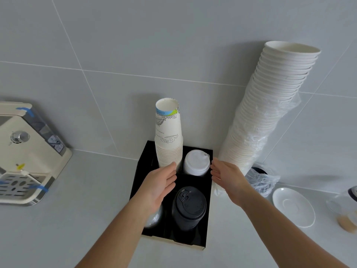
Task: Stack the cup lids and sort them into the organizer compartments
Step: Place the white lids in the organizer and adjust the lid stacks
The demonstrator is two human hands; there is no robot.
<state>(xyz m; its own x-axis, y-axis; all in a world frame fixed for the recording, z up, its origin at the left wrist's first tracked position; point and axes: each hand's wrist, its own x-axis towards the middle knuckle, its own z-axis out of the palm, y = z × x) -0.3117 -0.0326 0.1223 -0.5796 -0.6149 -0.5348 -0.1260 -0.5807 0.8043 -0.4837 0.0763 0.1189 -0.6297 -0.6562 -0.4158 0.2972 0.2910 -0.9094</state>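
Observation:
A black organizer (207, 217) stands on the grey counter against the wall. Its far right compartment holds a stack of white lids (196, 163). A stack of black lids (190, 207) fills the near right compartment. Printed paper cups (168, 136) rise from the far left compartment. Under my left forearm, in the near left compartment, something pale (153, 219) shows; I cannot tell what it is. My left hand (160, 184) and my right hand (227, 177) are open on either side of the white lids, palms facing each other, holding nothing.
A tall leaning stack of white paper bowls (270, 105), partly in a plastic sleeve, rests against the wall right of the organizer. A white saucer (293, 206) and a clear container (345, 211) lie at the right. A cream water dispenser (25, 151) sits at the left.

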